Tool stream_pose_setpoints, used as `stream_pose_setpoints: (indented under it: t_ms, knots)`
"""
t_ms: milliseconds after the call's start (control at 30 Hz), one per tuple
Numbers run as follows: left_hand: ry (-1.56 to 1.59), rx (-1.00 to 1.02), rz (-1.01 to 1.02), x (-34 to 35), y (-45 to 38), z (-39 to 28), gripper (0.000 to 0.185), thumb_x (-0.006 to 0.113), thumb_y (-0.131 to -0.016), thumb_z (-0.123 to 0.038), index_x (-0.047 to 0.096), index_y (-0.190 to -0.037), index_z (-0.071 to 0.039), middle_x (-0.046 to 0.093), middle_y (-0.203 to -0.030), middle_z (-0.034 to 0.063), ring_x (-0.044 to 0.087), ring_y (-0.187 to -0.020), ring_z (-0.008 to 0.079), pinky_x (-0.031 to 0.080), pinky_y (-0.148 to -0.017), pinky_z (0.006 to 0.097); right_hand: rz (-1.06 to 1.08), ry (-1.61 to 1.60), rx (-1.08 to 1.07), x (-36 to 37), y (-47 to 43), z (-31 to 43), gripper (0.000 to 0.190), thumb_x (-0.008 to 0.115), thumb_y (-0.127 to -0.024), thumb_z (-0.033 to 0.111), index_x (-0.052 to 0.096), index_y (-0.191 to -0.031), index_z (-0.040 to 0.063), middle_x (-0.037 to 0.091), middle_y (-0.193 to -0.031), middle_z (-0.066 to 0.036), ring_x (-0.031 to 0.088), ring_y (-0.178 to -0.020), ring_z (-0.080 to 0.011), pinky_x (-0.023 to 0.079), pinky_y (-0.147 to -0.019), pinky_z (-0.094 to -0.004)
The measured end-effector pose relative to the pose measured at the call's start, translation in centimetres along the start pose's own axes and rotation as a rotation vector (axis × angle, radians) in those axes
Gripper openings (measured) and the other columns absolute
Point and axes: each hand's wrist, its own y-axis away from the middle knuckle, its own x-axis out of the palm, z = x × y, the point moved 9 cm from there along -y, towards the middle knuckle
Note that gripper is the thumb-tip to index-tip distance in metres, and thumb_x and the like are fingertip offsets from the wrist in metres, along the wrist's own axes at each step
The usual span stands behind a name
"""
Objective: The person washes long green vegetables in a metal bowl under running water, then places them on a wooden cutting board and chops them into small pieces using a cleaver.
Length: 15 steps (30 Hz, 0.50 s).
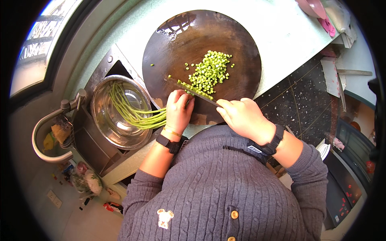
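My left hand [180,107] grips a bunch of long green beans [135,116] at the near left edge of a round wooden chopping board [241,39]. The beans trail leftward into a steel bowl [102,132]. In my right hand [241,116] is the handle of a knife [208,100]; its blade slants across the bean ends, close by my left fingertips. Small bean pieces cling along the blade. Beyond it, a heap of chopped green beans [211,70] lies on the board, with a few loose bits around it.
The steel bowl stands over the sink [87,144], beside a curved faucet [37,135]. Left of the sink are a sponge [61,132] and bagged items [87,182]. A pink bowl [312,8] sits at the counter's far right. Water wets the board's far left part.
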Motion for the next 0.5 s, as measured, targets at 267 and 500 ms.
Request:
stream_pose_setpoints:
  t_ms: [267,500]
  knots:
    - [0.027,0.012,-0.027,0.1,-0.1,0.2,0.02,0.072,-0.076,-0.003,0.066,-0.094,-0.003,0.062,-0.094,0.0133,0.058,-0.09,0.0345,0.049,-0.079,0.0418,0.143,0.015,0.059,-1.9,1.4,1.1,0.02,0.06,-0.093,0.025,0.059,-0.084,0.006,0.06,-0.056,-0.01,0.063,-0.052,-0.0308,0.049,-0.052,-0.0415]
    - [0.024,-0.021,0.004,0.4,-0.2,0.5,0.014,0.071,-0.075,-0.003,0.065,-0.087,-0.002,0.061,-0.093,0.0135,0.059,-0.093,0.0342,0.049,-0.082,0.041,0.118,-0.046,0.098,0.8,-0.4,0.9,0.022,0.057,-0.095,0.025,0.06,-0.086,0.005,0.062,-0.058,-0.012,0.064,-0.054,-0.0318,0.051,-0.053,-0.0436]
